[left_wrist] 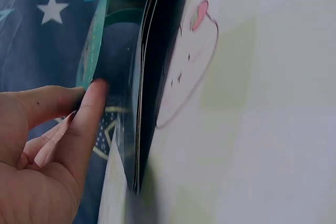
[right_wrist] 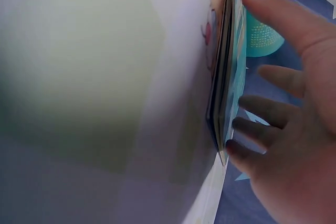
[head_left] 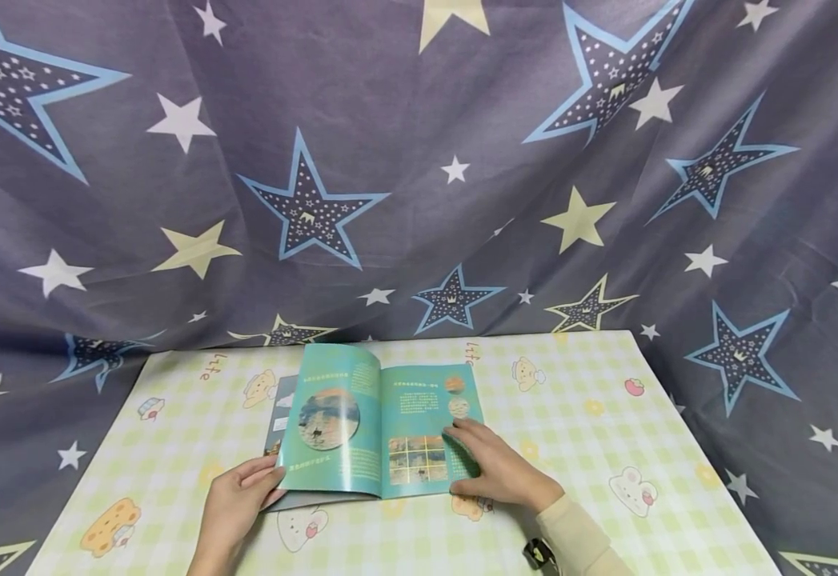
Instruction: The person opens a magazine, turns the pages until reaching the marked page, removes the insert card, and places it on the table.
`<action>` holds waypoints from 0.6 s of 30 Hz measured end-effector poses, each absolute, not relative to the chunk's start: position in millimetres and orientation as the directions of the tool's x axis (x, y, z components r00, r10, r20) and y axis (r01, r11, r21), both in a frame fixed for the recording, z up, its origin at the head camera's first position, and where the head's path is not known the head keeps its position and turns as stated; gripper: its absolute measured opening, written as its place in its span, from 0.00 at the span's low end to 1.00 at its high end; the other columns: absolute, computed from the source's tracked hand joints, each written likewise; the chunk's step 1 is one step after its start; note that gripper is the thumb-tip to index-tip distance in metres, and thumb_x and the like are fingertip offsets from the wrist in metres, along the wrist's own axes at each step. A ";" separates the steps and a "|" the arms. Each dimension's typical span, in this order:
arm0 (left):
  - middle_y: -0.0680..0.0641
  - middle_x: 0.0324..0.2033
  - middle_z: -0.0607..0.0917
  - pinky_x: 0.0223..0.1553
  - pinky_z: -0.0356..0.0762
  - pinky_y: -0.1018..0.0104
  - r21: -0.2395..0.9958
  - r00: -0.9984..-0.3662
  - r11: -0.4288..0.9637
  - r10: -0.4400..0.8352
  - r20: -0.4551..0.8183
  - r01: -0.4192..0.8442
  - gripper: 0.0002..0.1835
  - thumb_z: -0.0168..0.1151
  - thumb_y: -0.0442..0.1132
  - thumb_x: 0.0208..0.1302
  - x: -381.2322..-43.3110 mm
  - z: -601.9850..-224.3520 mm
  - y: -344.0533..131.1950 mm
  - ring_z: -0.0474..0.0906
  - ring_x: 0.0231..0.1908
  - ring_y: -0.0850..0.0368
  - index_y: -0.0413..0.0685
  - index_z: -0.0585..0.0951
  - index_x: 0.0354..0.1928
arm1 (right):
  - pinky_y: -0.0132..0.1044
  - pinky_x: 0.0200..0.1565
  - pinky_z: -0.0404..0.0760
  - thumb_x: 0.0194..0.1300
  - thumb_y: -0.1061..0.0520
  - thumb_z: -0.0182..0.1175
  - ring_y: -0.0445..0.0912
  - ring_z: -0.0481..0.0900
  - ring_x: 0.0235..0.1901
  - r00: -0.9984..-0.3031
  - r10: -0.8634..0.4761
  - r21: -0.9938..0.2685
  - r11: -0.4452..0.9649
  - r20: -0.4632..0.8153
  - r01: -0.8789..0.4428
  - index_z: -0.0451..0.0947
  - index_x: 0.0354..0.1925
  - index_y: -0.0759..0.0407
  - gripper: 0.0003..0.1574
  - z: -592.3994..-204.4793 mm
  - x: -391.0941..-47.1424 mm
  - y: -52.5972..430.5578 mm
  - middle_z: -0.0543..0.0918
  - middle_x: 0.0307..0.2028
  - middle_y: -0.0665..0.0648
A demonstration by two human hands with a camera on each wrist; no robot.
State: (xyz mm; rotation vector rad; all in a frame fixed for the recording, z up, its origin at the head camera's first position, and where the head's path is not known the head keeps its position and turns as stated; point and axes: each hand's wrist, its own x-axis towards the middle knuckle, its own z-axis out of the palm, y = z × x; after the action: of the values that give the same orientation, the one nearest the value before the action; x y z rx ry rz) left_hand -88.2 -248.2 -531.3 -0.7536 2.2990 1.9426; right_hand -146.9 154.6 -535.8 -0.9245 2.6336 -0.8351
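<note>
A thin magazine (head_left: 411,424) with teal pages lies open on the table. Its left page (head_left: 328,472) is lifted and bowed, showing a round picture of water, and darker pages show beneath it. At that page's lower left corner, my left hand (head_left: 242,496) pinches the paper between thumb and fingers; the left wrist view shows the same grip (left_wrist: 63,124). My right hand (head_left: 501,468) touches the right page near its outer edge, fingers spread and loosely extended. In the right wrist view, the fingertips of that hand (right_wrist: 294,108) are right at the page surface.
A green and white checked cloth with cartoon figures covers the table (head_left: 570,424). Behind it and to the right hangs a dark curtain (head_left: 404,160) printed with stars. A dark watch (head_left: 537,552) and a pale sleeve (head_left: 577,536) are at my right wrist.
</note>
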 end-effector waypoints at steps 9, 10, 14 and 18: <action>0.45 0.37 0.89 0.35 0.87 0.68 0.894 -0.859 0.146 -0.378 -0.345 -0.423 0.22 0.66 0.35 0.67 -82.1 -534.8 -261.8 0.86 0.33 0.63 0.30 0.78 0.59 | 0.65 0.69 0.59 0.59 0.41 0.73 0.65 0.52 0.73 -0.752 -0.659 -0.491 0.663 -0.025 -0.565 0.63 0.74 0.56 0.52 -535.9 -146.3 155.5 0.58 0.74 0.66; 0.45 0.37 0.89 0.36 0.87 0.68 0.896 -0.860 0.140 -0.375 -0.346 -0.422 0.22 0.66 0.34 0.67 -81.6 -534.7 -262.6 0.86 0.33 0.63 0.30 0.78 0.60 | 0.64 0.70 0.59 0.59 0.40 0.73 0.65 0.52 0.73 -0.752 -0.658 -0.481 0.667 -0.024 -0.569 0.63 0.73 0.56 0.52 -535.8 -146.4 155.5 0.59 0.74 0.65; 0.43 0.39 0.89 0.40 0.87 0.69 0.909 -0.867 0.113 -0.365 -0.339 -0.402 0.24 0.65 0.34 0.68 -80.7 -533.9 -265.1 0.86 0.35 0.62 0.28 0.75 0.62 | 0.64 0.70 0.57 0.61 0.39 0.71 0.64 0.54 0.73 -0.748 -0.663 -0.456 0.673 -0.021 -0.583 0.66 0.72 0.54 0.48 -535.4 -146.5 156.4 0.61 0.73 0.64; 0.42 0.41 0.89 0.39 0.85 0.73 0.894 -0.865 0.194 -0.399 -0.303 -0.403 0.26 0.67 0.39 0.67 -80.1 -532.1 -266.4 0.85 0.35 0.67 0.30 0.76 0.62 | 0.65 0.70 0.57 0.63 0.39 0.69 0.63 0.56 0.72 -0.743 -0.668 -0.485 0.659 -0.026 -0.576 0.70 0.69 0.54 0.43 -533.1 -147.6 157.8 0.63 0.72 0.64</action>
State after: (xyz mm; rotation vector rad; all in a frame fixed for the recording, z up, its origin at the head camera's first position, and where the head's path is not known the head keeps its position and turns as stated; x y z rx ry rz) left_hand -80.1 -266.4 -532.1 -0.8150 2.4251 1.8176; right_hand -147.6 157.8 -533.1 -1.0149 2.6735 -0.6771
